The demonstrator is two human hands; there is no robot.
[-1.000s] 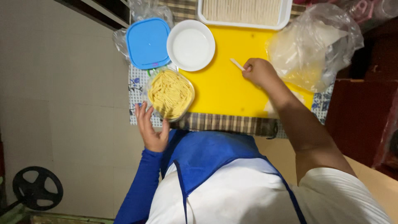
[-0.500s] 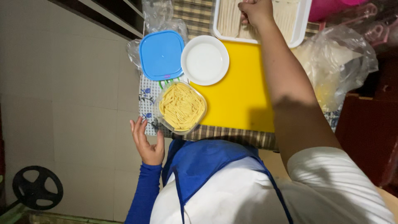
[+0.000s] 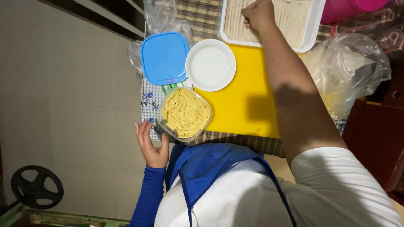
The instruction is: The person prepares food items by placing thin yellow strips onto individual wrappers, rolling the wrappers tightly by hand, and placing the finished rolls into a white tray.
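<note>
My right hand [image 3: 257, 14] reaches far across the table into a white tray [image 3: 313, 29] of pale thin sticks, fingers curled down on them; what they grip is hidden. My left hand [image 3: 151, 145], in a blue sleeve, rests with fingers apart at the near table edge. It touches the side of a clear tub of yellow cut strips [image 3: 185, 113]. A yellow cutting board [image 3: 244, 109] lies under my right forearm, with an empty white plate [image 3: 210, 65] on its left end.
A blue square lid [image 3: 165, 58] lies left of the plate. Crumpled clear plastic bags [image 3: 349, 71] sit at the right, another bag [image 3: 160, 12] at the far left corner. Pink container [image 3: 349, 6] beyond the tray. Tiled floor and a black wheel [image 3: 35, 187] at left.
My right hand left the yellow board, where it held a thin stick, and moved up into the white tray. My left hand stayed beside the tub.
</note>
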